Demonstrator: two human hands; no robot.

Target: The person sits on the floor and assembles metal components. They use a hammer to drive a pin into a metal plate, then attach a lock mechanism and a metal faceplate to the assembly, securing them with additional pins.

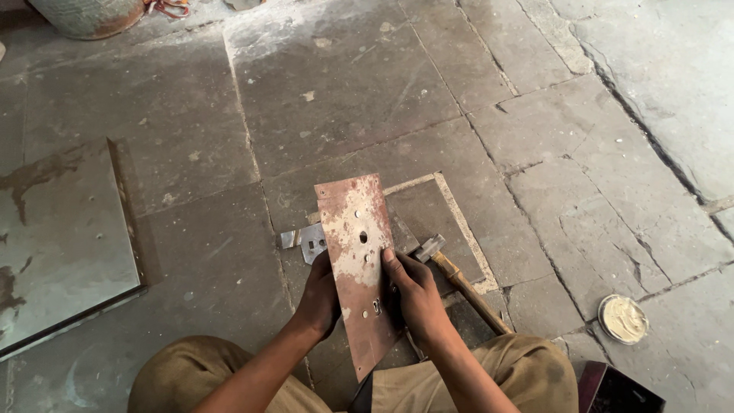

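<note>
Both the left hand (319, 297) and the right hand (414, 294) are gripping the long rust-red perforated metal plate (358, 260) above the knees, while beyond it a wooden-handled hammer (459, 281) is lying on the grey stone floor (344, 92).

The plate (358, 264) stands at centre over the floor (367, 92). A bracket (306, 242) lies at 9 o'clock, hammer (459, 279) at 3, tin (623, 318) beyond, sheet (57, 237) far at 9.
</note>
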